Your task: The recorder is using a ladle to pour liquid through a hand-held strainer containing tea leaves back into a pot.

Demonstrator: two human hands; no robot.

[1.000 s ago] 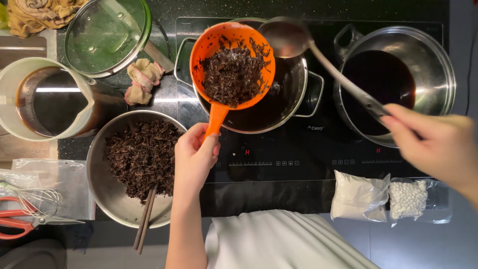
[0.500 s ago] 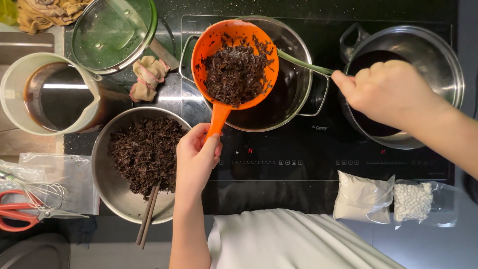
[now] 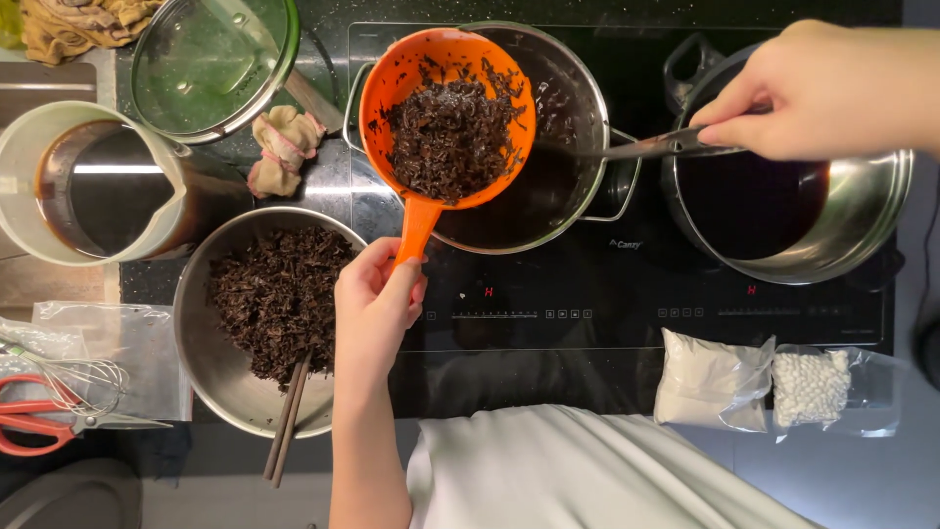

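Above the middle pot [image 3: 573, 118], left hand [image 3: 377, 304] clamped on orange strainer [image 3: 446, 108], right hand [image 3: 832, 93] pinching ladle handle [image 3: 646, 147].

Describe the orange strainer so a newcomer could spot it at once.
On the black cooktop, find the middle steel pot. Above it the left hand holds a round orange plastic strainer of dark shredded leaves, the only brightly coloured vessel among the metal ones.

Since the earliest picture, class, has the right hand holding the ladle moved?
Yes. The right hand has risen from below the right-hand pot to over its upper rim, and the ladle now reaches under the orange strainer.
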